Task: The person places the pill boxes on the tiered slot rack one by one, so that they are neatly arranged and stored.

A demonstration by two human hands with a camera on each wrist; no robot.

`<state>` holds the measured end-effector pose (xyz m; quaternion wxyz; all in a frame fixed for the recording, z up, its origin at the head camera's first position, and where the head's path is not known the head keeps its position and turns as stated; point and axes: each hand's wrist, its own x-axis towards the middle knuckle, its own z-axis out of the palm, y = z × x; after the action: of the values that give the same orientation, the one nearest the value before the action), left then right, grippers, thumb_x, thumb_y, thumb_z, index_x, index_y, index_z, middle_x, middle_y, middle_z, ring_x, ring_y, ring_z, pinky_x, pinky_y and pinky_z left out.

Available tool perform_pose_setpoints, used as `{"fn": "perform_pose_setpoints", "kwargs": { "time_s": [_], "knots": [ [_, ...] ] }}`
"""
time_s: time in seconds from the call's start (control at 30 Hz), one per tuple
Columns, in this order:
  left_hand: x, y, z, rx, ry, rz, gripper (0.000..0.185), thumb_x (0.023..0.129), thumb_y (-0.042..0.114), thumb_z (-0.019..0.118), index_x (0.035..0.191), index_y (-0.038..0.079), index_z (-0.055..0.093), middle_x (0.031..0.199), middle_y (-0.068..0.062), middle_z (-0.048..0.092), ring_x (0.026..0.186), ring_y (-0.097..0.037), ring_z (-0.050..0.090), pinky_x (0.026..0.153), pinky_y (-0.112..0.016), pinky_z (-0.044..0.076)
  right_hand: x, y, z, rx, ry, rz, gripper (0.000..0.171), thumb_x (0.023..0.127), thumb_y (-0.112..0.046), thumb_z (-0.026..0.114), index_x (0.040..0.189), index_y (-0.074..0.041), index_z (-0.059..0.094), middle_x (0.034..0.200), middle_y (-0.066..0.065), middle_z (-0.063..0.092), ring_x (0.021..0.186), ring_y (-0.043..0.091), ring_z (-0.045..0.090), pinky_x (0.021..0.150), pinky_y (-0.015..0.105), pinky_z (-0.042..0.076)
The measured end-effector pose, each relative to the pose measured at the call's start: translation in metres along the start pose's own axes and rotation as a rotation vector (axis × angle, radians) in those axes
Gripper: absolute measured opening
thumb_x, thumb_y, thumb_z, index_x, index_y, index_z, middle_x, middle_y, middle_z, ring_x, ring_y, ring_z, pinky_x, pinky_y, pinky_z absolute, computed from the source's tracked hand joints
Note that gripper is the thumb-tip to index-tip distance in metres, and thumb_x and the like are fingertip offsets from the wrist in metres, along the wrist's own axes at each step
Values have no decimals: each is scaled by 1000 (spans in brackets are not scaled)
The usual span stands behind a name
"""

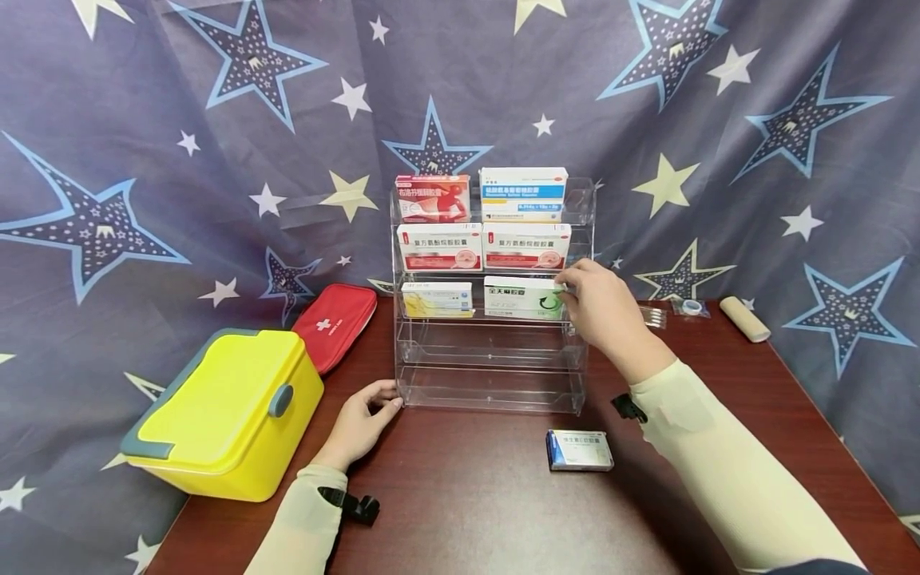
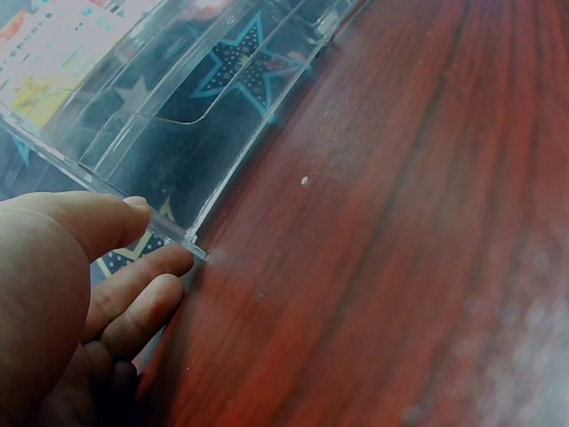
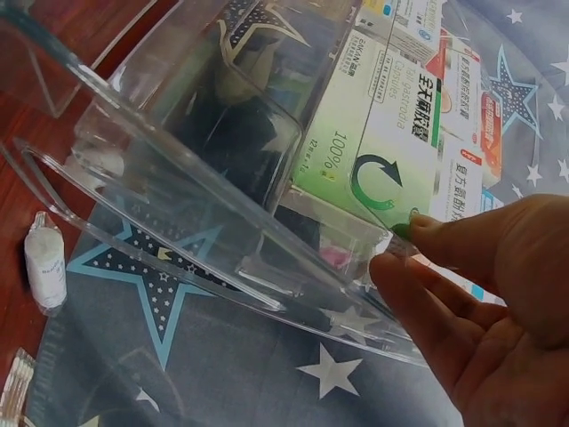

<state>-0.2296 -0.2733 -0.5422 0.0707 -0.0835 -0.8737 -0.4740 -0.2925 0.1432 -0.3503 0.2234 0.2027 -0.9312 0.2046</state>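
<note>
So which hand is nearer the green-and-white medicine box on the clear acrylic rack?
Right. The right hand pinches the green-and-white medicine box at its right end; the left hand touches the clear acrylic rack's bottom-left corner, well below it.

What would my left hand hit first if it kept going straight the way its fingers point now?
Your left hand would meet the clear acrylic rack straight away: its fingertips already sit at the rack's lower left front corner, apparently touching the edge.

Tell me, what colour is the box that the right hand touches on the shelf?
The box is green and white; the right wrist view shows it best.
</note>
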Motion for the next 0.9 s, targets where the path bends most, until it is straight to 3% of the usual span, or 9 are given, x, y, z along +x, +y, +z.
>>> {"fn": "perform_pose_setpoints", "kwargs": {
  "time_s": [0.27,0.4,0.5,0.6,0.7,0.9],
  "knots": [
    [-1,0,0,-7,8,0,28,99,16,75,127,13,71,106,1,74,99,-18,67,92,-39,51,-15,7,-8,66,126,-77,16,90,-3,79,107,-5,79,105,8,69,90,29,68,79,48,53],
    [0,0,1,3,12,2,27,99,16,75,126,14,72,106,1,74,98,-17,67,92,-37,51,-36,14,-17,120,191,-88,15,88,-1,81,101,-7,79,97,3,69,80,20,65,72,39,53],
    [1,-1,2,7,15,12,27,99,16,75,126,14,72,106,1,74,98,-17,68,92,-38,52,-61,23,-20,178,180,-77,15,87,-1,82,98,-10,78,90,-2,68,76,13,63,68,30,51],
    [1,-1,1,13,17,27,28,99,16,76,126,14,72,106,0,74,98,-17,68,91,-39,52,-91,34,-17,241,85,-68,18,86,-3,85,97,-15,77,88,-9,67,75,8,61,67,26,50],
    [1,-2,1,17,22,35,28,98,15,76,126,13,72,106,1,74,98,-17,68,91,-39,52,-123,45,-7,286,-85,-70,21,86,-9,87,101,-18,75,94,-12,68,79,7,64,70,28,54],
    [1,-2,1,14,18,20,28,99,16,76,126,14,72,106,1,74,98,-16,68,91,-37,52,-169,71,15,412,-493,-80,39,89,-22,86,122,-8,70,113,2,67,95,19,70,76,35,58]
  ]
}}
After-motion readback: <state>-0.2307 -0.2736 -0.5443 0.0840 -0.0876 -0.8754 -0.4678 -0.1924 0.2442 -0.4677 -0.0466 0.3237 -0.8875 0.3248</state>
